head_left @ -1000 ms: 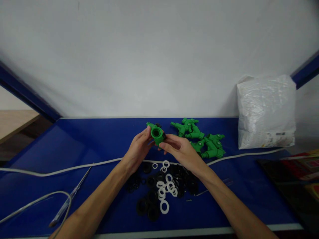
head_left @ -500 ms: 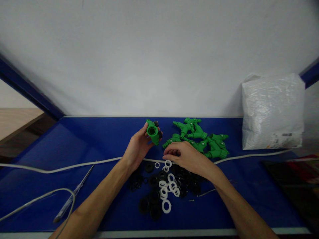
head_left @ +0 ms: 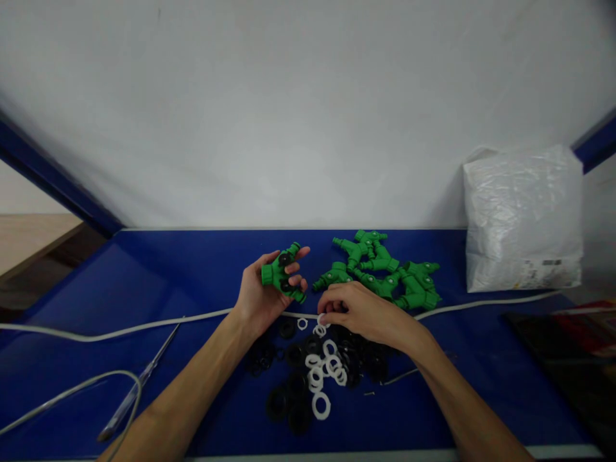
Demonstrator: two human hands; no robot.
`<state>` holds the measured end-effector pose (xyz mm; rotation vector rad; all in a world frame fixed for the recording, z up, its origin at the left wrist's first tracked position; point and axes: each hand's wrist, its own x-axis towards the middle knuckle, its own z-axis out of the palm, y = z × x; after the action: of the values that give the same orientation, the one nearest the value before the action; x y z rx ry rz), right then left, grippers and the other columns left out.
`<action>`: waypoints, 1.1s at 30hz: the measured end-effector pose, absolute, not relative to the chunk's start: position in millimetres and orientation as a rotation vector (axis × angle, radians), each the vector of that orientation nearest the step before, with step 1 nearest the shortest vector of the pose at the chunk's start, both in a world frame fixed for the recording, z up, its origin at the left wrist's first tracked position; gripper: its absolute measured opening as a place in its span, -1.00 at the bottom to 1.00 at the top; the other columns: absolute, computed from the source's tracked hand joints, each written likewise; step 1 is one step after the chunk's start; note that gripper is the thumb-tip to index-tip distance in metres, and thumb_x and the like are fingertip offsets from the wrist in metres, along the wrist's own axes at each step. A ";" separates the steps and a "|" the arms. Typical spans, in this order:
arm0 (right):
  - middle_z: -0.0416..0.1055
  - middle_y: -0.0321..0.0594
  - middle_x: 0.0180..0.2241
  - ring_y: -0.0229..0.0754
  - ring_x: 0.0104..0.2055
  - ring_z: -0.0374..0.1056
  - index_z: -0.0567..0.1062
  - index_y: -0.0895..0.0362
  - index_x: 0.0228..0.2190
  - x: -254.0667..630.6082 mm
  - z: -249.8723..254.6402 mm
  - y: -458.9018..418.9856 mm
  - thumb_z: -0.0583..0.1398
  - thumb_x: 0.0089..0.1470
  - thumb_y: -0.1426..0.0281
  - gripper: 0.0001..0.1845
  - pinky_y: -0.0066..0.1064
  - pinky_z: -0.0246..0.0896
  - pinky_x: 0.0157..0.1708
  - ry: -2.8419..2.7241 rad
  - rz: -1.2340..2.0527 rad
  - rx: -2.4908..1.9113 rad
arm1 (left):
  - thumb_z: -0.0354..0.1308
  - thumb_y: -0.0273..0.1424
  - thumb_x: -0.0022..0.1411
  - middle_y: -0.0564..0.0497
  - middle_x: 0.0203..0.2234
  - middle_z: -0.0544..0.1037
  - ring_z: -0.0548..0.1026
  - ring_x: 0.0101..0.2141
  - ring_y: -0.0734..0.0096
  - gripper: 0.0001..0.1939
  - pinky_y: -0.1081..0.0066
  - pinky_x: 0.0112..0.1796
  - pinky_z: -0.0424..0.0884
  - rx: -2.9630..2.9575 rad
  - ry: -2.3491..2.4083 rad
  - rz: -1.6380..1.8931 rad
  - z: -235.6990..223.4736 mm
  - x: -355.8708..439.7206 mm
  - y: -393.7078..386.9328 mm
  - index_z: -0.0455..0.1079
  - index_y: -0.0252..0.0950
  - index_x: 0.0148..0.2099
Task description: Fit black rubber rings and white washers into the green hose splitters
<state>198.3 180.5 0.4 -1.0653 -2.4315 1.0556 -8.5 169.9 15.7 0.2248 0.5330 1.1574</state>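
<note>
My left hand [head_left: 262, 292] is wrapped round a green Y-shaped hose splitter [head_left: 276, 274] with two black knobs, holding it above the blue table. Some of its fingers reach between the two branches. My right hand [head_left: 353, 308] is low over the small parts, fingers curled. Its thumb and fingertips pinch a white ring [head_left: 321, 319], partly covered by them. Just below are more white rings [head_left: 332, 366], bunched together. Black rings [head_left: 298, 385] lie around them, and dark small parts are partly hidden under my right hand.
Several green splitters [head_left: 380, 263] are piled behind my right hand. A white cable [head_left: 158, 326] crosses the table. At left lie a thin tool with a clear handle [head_left: 128, 407] and a looped cord [head_left: 72, 385]. A plastic-wrapped package [head_left: 524, 218] stands at the right.
My left hand has turned the splitter, so its round opening no longer faces me and both knobs show. My right fingertips have come down onto the white ring.
</note>
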 end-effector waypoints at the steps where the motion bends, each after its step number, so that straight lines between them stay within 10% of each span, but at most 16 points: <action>1: 0.48 -0.29 -0.45 -0.22 -0.39 0.35 0.62 0.09 -0.39 198.3 0.9 180.4 0.31 0.13 0.38 -0.92 -0.40 0.18 -0.38 -2.438 1.059 -1.072 | -0.01 -0.40 0.29 0.06 -0.60 0.35 0.35 -0.61 0.47 -0.56 0.36 -0.39 0.50 0.222 0.538 1.149 15.3 -9.0 169.9 0.45 -0.55 0.09; 33: 0.57 -0.23 -0.43 -0.18 -0.38 0.52 0.55 0.14 -0.29 191.7 16.1 188.5 0.29 0.12 0.28 -0.82 -0.30 0.42 -0.27 -1.586 1.382 -0.978 | -0.05 -0.29 0.23 -0.15 -0.32 0.56 0.45 -0.53 0.31 -0.47 0.31 -0.47 0.43 0.442 0.811 1.134 24.1 -4.1 167.6 0.36 -0.46 0.17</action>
<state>191.7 188.5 16.1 -0.9779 -1.5864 1.3821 -4.1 167.6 24.1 0.4424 0.8113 1.1342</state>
